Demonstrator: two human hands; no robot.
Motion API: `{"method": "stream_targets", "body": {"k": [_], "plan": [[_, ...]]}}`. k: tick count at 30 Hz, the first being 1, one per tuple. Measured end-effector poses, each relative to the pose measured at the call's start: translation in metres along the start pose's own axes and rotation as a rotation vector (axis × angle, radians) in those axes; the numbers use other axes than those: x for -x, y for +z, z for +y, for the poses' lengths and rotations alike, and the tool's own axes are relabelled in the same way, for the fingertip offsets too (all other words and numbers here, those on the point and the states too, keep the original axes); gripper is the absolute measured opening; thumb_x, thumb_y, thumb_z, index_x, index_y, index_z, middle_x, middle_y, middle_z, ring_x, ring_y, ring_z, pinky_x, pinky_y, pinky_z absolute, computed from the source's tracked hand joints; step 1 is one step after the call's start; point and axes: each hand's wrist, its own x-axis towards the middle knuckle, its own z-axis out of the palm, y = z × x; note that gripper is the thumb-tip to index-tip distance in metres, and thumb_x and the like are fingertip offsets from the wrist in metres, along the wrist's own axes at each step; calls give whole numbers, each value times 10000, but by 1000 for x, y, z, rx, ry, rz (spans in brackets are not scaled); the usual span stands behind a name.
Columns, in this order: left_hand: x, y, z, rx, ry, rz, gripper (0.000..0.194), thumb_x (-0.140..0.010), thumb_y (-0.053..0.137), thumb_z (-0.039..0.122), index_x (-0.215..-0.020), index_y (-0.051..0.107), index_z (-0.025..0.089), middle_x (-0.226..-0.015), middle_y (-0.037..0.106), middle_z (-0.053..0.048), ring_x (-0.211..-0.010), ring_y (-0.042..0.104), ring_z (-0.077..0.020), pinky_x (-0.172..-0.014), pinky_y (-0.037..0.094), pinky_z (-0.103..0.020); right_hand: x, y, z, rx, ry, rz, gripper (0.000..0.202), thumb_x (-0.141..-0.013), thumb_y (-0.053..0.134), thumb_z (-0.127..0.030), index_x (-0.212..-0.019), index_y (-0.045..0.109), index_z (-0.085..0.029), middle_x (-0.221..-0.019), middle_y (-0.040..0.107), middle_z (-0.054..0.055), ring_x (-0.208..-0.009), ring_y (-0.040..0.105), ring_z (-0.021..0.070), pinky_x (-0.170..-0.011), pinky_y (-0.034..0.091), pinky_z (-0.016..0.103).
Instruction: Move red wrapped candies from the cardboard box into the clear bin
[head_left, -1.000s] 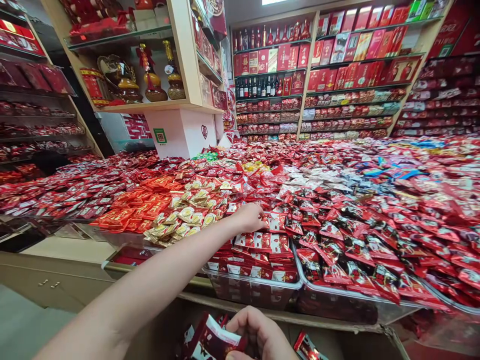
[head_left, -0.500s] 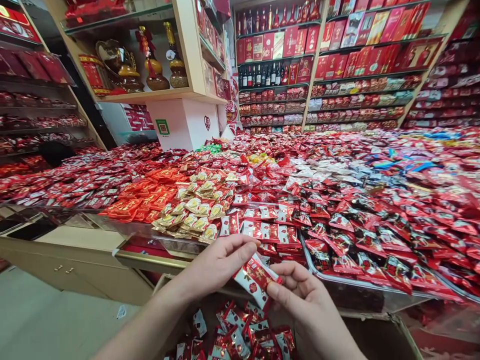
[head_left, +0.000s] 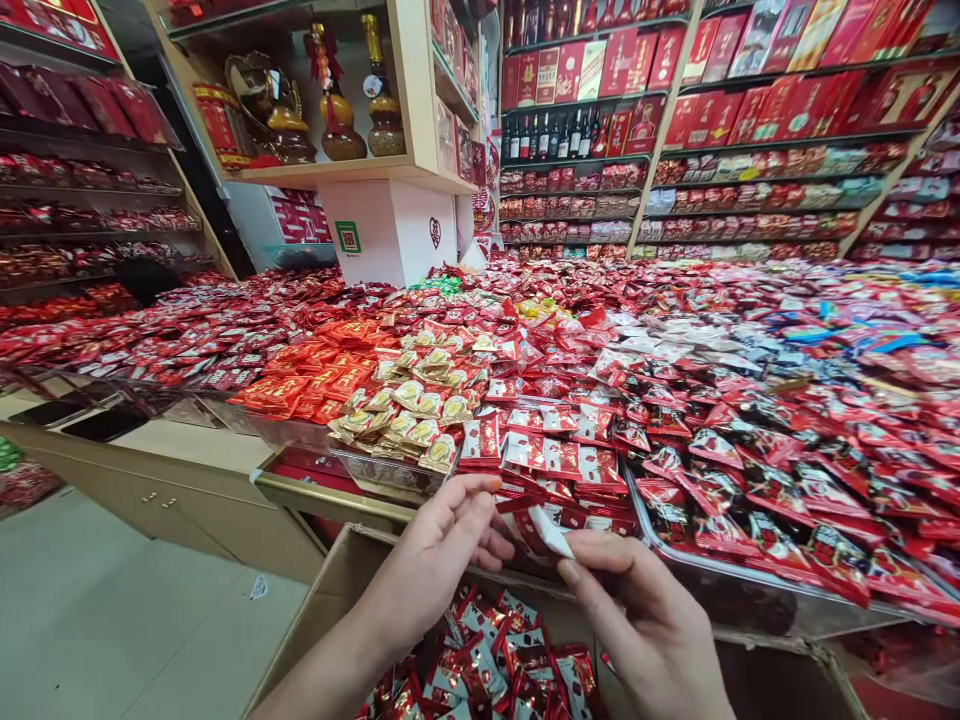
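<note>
Between thumb and fingers, my right hand [head_left: 645,610] pinches one end of a red and white candy packet [head_left: 551,532], which is turned nearly edge-on. My left hand [head_left: 442,550] is just to its left with fingers apart, holding nothing. Below both hands, similar red and white candy packets [head_left: 487,655] lie loose in a cardboard box [head_left: 337,580]. Right behind the hands, matching candy packets [head_left: 540,455] are laid in rows at the counter's front edge.
Gold packets [head_left: 412,415] and orange packets [head_left: 322,375] are heaped to the left. A clear tray [head_left: 652,525] of red and black packets borders my right side. A counter with drawers [head_left: 187,490] stands at left, with shelves of boxes [head_left: 600,75] behind.
My left hand has come off the candy packet. The right hand keeps it and has tilted it from face-up to nearly edge-on. The view has shifted left, showing more of the box.
</note>
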Motion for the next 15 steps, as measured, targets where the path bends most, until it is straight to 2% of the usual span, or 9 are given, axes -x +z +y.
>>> {"method": "stream_targets", "body": {"k": [2,3,5,8,10,13,15], "plan": [[9,1,-2,100,-34,-55,319,-786,526,385,-1057,512,217,-863,631,-37,-760,591,-150,-679,466,-262,2,-3,5,200,-368,-89,299,-718,563,-35,-922,585,-252,-905,646,49,-836,586,188,-720,483,328],[13,2,-3,151,-42,-74,329,-776,550,364,-1067,501,218,-898,633,-43,-808,592,-156,-721,459,-265,3,-3,6,280,-505,-132,368,-698,559,1,-962,568,-255,-918,642,56,-848,577,194,-721,485,340],[17,5,-5,214,-40,-79,330,-764,587,283,-1073,488,220,-973,633,-52,-886,587,-159,-786,436,-255,6,-2,8,405,-660,-189,409,-673,580,11,-995,552,-239,-901,642,72,-837,562,202,-701,495,345],[17,7,-7,235,-19,-98,352,-782,560,161,-1107,446,229,-1020,635,-56,-915,591,-154,-818,420,-246,8,3,7,484,-722,-182,322,-658,631,-32,-919,566,-209,-870,633,81,-848,533,205,-703,493,329],[16,5,-7,240,5,-131,390,-793,535,129,-1144,402,236,-1025,636,-58,-928,590,-157,-827,421,-255,9,8,8,492,-696,-124,286,-664,625,-61,-904,569,-206,-953,601,98,-924,501,227,-750,479,353],[17,2,-9,230,21,-136,456,-774,559,112,-1167,363,235,-1037,625,-66,-944,584,-165,-846,422,-276,12,12,12,465,-624,-126,339,-734,533,-89,-1042,536,-229,-1103,524,114,-1028,463,249,-816,454,386],[18,0,-11,236,6,-96,491,-748,593,112,-1159,356,240,-1038,614,-61,-926,587,-164,-819,441,-275,14,12,15,439,-602,-177,366,-798,465,-102,-1137,488,-240,-1115,521,106,-1022,479,220,-806,468,332]]}}
